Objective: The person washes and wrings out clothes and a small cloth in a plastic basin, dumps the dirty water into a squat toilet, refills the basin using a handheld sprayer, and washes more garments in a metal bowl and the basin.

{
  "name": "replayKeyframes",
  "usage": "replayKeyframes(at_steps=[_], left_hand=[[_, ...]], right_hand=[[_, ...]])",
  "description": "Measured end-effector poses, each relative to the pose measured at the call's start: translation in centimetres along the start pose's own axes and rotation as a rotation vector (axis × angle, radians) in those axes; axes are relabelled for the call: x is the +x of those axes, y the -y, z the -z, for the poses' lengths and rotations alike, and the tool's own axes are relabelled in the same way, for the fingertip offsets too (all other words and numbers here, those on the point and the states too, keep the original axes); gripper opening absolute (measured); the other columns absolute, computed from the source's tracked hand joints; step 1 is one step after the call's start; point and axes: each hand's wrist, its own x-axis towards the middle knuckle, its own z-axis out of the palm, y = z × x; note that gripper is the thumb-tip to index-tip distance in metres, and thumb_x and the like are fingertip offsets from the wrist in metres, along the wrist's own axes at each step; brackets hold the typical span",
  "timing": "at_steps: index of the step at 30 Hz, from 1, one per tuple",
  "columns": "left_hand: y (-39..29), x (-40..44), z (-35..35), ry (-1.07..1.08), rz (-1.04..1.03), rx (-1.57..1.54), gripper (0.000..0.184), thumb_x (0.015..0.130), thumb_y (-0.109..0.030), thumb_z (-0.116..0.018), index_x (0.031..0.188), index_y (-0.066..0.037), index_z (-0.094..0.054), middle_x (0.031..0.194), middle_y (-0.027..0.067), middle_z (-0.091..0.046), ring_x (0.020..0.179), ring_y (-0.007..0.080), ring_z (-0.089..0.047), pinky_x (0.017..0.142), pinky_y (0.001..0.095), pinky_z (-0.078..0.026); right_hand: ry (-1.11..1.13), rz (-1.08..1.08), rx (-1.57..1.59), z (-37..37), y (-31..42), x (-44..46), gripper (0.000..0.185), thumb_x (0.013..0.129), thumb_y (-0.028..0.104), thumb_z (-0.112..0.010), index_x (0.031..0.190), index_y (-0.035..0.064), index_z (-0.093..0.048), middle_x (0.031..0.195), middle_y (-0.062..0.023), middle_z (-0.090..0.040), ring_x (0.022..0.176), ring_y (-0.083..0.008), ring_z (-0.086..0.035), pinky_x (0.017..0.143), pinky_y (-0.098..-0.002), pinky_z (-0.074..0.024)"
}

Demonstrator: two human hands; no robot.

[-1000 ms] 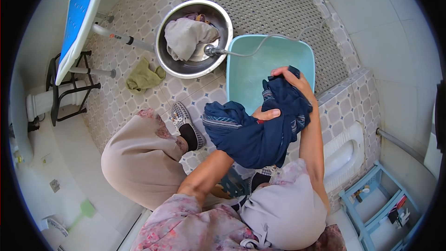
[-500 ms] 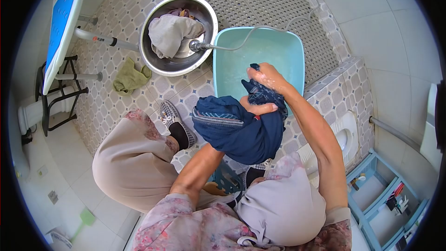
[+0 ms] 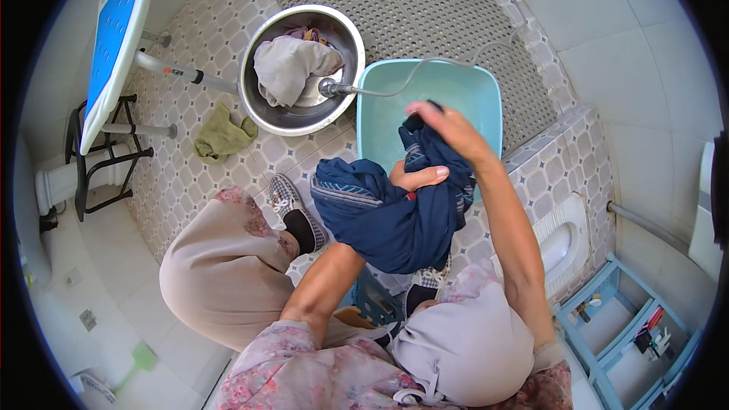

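The navy garment (image 3: 402,231) is in both your hands, bunched at the near edge of the turquoise basin (image 3: 382,114), its upper end above the basin and the rest on your side of it. Your left hand (image 3: 420,176) comes up from beneath the cloth, thumb laid across it and fingers closed around a fold. Your right hand (image 3: 456,130), blurred, lies against the end above the basin; you cannot tell from here how firmly its fingers are closed. Just left of the basin stands the steel bowl (image 3: 260,112), with a grey cloth (image 3: 285,72) and the shower head (image 3: 329,88) inside; its hose (image 3: 401,91) crosses over the basin. Farther left of the basin, a green cloth (image 3: 222,135) lies on the tiled floor (image 3: 213,53), and beyond the basin is a perforated mat (image 3: 395,7)
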Motion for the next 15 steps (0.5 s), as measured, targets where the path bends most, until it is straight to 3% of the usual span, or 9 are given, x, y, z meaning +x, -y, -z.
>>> replayKeyframes(at_steps=[3,6,7,10,11,14,15], left_hand=[[-1.3,-0.6,-0.8,0.087,0.035,-0.082,0.046,0.079,-0.021,-0.076,0.117,0.002,-0.063,0.101,0.0095,-0.068,0.091,0.0178,-0.066,0.082,0.0305,-0.052],[1.0,1.0,-0.1,0.259,0.039,-0.144,0.055,0.081,-0.028,-0.073,0.122,0.005,-0.058,0.105,0.0117,-0.067,0.094,0.0206,-0.066,0.084,0.0325,-0.053],[1.1,1.0,-0.2,0.290,0.042,-0.157,0.056,0.081,-0.029,-0.073,0.123,0.005,-0.057,0.106,0.0122,-0.067,0.094,0.0213,-0.066,0.085,0.0330,-0.053],[1.2,0.6,-0.6,0.268,0.079,-0.169,0.058,0.081,-0.029,-0.072,0.125,0.005,-0.055,0.108,0.0131,-0.066,0.096,0.0222,-0.066,0.086,0.0336,-0.054],[1.2,0.6,-0.9,0.265,0.093,-0.173,0.059,0.081,-0.029,-0.072,0.126,0.006,-0.054,0.108,0.0134,-0.066,0.097,0.0225,-0.066,0.086,0.0337,-0.054],[2.1,0.2,-1.1,0.240,0.100,-0.161,0.061,0.081,-0.029,-0.073,0.127,0.006,-0.053,0.110,0.0144,-0.066,0.098,0.0236,-0.066,0.087,0.0344,-0.054],[2.7,0.6,-0.4,0.229,0.064,-0.139,0.062,0.081,-0.030,-0.073,0.127,0.006,-0.053,0.110,0.0148,-0.065,0.098,0.0240,-0.066,0.087,0.0347,-0.054]], right_hand=[[0.125,0.146,0.757,2.6,-0.4,-1.9,0.084,0.085,0.057,-0.063,0.148,0.0077,-0.036,0.147,-0.0167,-0.041,0.125,-0.0258,-0.052,0.101,-0.0395,-0.0452],[0.157,0.133,0.791,3.1,-1.2,-2.5,0.106,0.077,0.061,-0.070,0.153,0.0083,-0.020,0.154,-0.0183,-0.027,0.129,-0.0308,-0.048,0.105,-0.0429,-0.0426],[0.200,0.157,0.870,2.3,-0.5,-3.0,0.106,0.074,0.059,-0.073,0.152,0.0065,-0.023,0.150,-0.0198,-0.036,0.129,-0.0332,-0.047,0.104,-0.0439,-0.0438],[0.345,0.108,0.778,2.3,0.4,-3.7,0.093,0.074,0.057,-0.073,0.144,0.0043,-0.041,0.139,-0.0225,-0.049,0.127,-0.0349,-0.050,0.100,-0.0429,-0.0464],[0.452,0.198,0.552,3.2,-0.3,-2.8,0.060,0.084,0.044,-0.069,0.127,0.0034,-0.061,0.120,-0.0190,-0.065,0.115,-0.0282,-0.059,0.094,-0.0369,-0.0494],[0.443,0.020,-0.043,2.7,1.6,-2.2,0.037,0.093,0.031,-0.061,0.114,0.0012,-0.069,0.104,-0.0121,-0.072,0.100,-0.0201,-0.065,0.089,-0.0319,-0.0502],[0.390,0.067,-0.146,2.1,1.8,-2.2,0.028,0.096,0.021,-0.055,0.112,0.0021,-0.069,0.092,-0.0073,-0.073,0.089,-0.0155,-0.067,0.085,-0.0306,-0.0506]])
